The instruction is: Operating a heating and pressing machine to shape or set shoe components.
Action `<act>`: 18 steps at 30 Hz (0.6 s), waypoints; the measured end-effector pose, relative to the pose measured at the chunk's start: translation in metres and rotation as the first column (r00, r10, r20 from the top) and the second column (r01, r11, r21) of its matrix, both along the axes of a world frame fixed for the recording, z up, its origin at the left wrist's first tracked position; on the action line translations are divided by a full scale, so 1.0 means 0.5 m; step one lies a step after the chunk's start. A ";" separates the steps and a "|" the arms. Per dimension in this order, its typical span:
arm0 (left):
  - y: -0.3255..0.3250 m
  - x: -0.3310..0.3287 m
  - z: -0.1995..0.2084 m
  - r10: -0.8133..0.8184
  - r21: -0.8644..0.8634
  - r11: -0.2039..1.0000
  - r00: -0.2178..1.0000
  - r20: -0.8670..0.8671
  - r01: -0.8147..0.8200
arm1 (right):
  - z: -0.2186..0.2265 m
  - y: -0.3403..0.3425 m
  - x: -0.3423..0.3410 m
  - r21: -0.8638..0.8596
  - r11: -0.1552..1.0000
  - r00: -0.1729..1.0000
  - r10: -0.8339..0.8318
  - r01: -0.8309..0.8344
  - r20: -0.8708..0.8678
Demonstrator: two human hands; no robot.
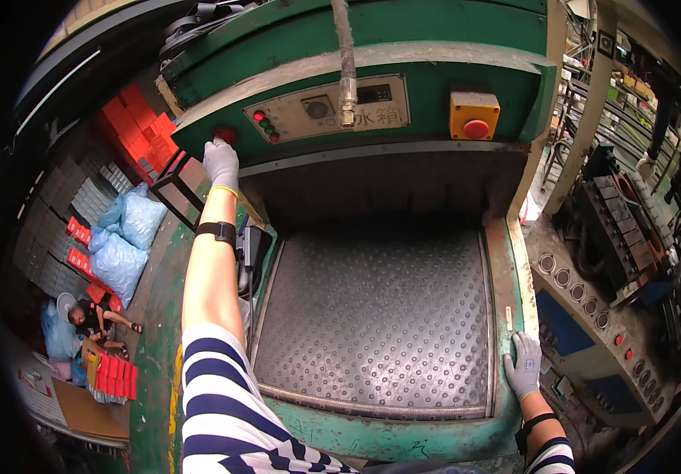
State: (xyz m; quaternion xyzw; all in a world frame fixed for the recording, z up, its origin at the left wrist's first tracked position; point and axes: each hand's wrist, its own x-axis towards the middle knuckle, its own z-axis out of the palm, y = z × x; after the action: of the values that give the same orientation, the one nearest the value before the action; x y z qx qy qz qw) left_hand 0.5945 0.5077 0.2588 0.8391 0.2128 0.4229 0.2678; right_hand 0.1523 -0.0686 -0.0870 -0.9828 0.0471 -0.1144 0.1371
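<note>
Two grey-gloved hands. Right hand (523, 365) lies flat, fingers spread, on the worn green rim (506, 261) of the press bed, gripping nothing. One dimpled grey metal plate (380, 316) fills the bed between the arms. Left hand (220, 162) reaches up, fingertips on the one round red button (225, 136) at the machine's left corner, not closed around it. One beige control panel (328, 107); one yellow box with a red stop button (474, 115). Far left: two blue plastic sacks (123, 241) and stacked red boxes (135, 126). Cluttered workshop floor.

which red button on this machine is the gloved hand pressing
The red button at the panel's far left end, under the left hand. The other red button sits in a yellow box at the right, untouched.
</note>
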 end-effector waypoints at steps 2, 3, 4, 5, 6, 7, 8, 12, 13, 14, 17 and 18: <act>-0.009 0.004 -0.006 0.012 -0.012 1.000 1.000 -0.006 -0.012 | 0.001 -0.001 0.000 0.003 1.000 1.000 -0.003 0.003 -0.007; -0.011 0.009 -0.011 0.026 -0.023 0.999 1.000 -0.011 -0.026 | 0.002 -0.001 0.000 0.002 1.000 1.000 -0.005 0.005 -0.010; -0.013 0.015 -0.019 0.021 -0.026 0.999 1.000 -0.016 -0.022 | 0.003 -0.002 0.000 -0.004 1.000 1.000 -0.010 0.010 -0.004; -0.009 0.021 -0.027 0.025 -0.024 0.999 1.000 0.005 -0.025 | 0.005 -0.001 -0.001 -0.008 1.000 1.000 -0.012 0.012 0.003; 0.003 0.024 -0.019 0.035 -0.010 0.999 0.999 0.033 -0.034 | 0.005 0.001 -0.001 0.002 1.000 1.000 -0.008 0.008 0.007; 0.021 0.022 -0.009 0.038 0.000 0.999 0.999 0.037 -0.038 | 0.006 0.004 -0.001 0.017 1.000 1.000 -0.002 0.002 0.007; 0.070 0.010 0.018 -0.076 -0.068 0.995 0.997 0.023 0.077 | 0.005 0.015 0.005 0.046 0.999 1.000 0.022 -0.023 0.017; 0.079 0.015 -0.018 -0.298 -0.723 0.575 0.921 0.251 0.383 | 0.004 0.004 0.000 0.024 1.000 1.000 0.003 -0.003 0.002; 0.077 0.017 -0.027 -0.302 -0.728 0.568 0.920 0.250 0.384 | 0.004 0.003 0.001 0.018 1.000 1.000 -0.006 0.006 -0.014; 0.074 0.014 -0.026 -0.418 -0.825 0.323 0.852 0.315 0.463 | 0.004 0.000 0.000 0.015 1.000 1.000 -0.013 0.014 -0.027; 0.072 0.010 -0.028 -0.484 -0.835 -0.011 0.728 0.486 0.550 | 0.006 -0.003 0.002 0.020 1.000 1.000 -0.012 0.012 -0.016; 0.088 0.005 -0.018 -0.450 -0.784 -0.290 0.645 0.618 0.549 | 0.005 0.003 0.003 0.029 1.000 1.000 -0.005 0.006 -0.012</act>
State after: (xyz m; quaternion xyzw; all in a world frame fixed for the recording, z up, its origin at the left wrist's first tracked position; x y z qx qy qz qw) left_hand 0.5969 0.5519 0.2497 0.3898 0.0538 0.0239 0.9190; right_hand 0.1540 -0.0669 -0.0843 -0.9813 0.0522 -0.1082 0.1506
